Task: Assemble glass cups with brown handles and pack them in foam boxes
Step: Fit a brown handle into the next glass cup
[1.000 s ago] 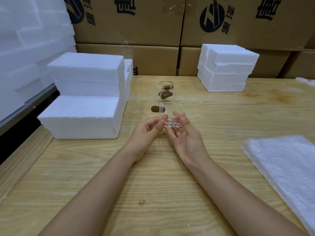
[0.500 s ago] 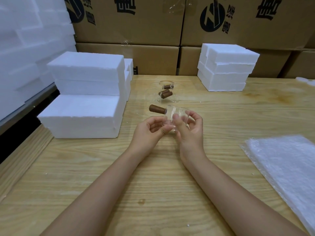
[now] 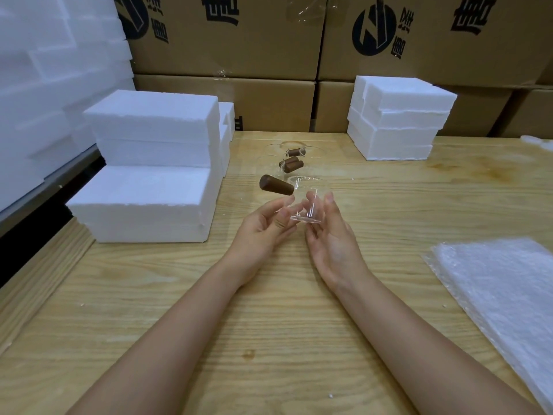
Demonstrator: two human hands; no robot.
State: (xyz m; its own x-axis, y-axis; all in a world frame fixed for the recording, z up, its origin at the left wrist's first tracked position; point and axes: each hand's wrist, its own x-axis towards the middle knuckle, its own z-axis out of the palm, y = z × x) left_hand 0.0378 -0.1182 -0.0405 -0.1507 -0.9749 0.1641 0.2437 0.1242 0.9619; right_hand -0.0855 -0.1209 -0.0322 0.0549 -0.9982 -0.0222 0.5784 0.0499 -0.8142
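Observation:
I hold a clear glass cup (image 3: pixel 309 199) above the wooden table (image 3: pixel 269 324), upright, its brown handle (image 3: pixel 276 184) sticking out to the left. My left hand (image 3: pixel 263 232) touches the cup's lower left side with thumb and fingertips. My right hand (image 3: pixel 332 238) cradles its right side and base. Behind it stand more glass cups with brown handles (image 3: pixel 291 163), hard to make out because the glass is clear.
White foam boxes (image 3: pixel 152 163) are stacked at the left, another foam stack (image 3: pixel 398 118) at the back right. Bubble wrap sheets (image 3: pixel 502 295) lie at the right. Cardboard cartons (image 3: pixel 239 49) line the back wall.
The cup has been lifted off the table and turned between both hands; the handle has risen and now points left and slightly up.

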